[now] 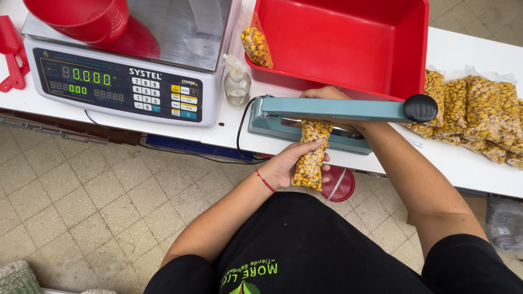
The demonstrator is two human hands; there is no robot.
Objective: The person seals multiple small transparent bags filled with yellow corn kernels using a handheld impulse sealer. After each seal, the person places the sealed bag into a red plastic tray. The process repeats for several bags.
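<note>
Left hand [287, 166] wrapped around a clear plastic bag of corn kernels [311, 154], grip closed on its lower half, thumb on top, a thin red string at the wrist. Bag held off the counter's front edge, its upper end tucked under the arm of the teal heat sealer [305, 117] on the white counter [468, 163]. Right hand [326, 93] laid on the far side of the sealer's arm, mostly hidden behind it, so cannot tell how tightly the fingers close; forearm crossing over the sealer's right end, just under the round black knob [420, 108]. Behind the sealer, touching or nearly so, one deep red plastic tub [381, 38], smooth and glossy, with one more bag of kernels [256, 46] leaning at its left corner. Right of the sealer, a pile of filled bags [474, 111], lumpy and yellow-brown, at least five, overlapping too much for an exact count. Left of it, one small clear spray bottle [236, 84], then one digital scale [122, 76] with a steel platter and a green lit display, a red bowl [81, 19] resting on top. One red scoop [12, 54] at the far left edge. One black cord [239, 130] looping down from the sealer. Below, beige tiled floor [81, 201] and a round red lid [339, 185] near the held bag.
</note>
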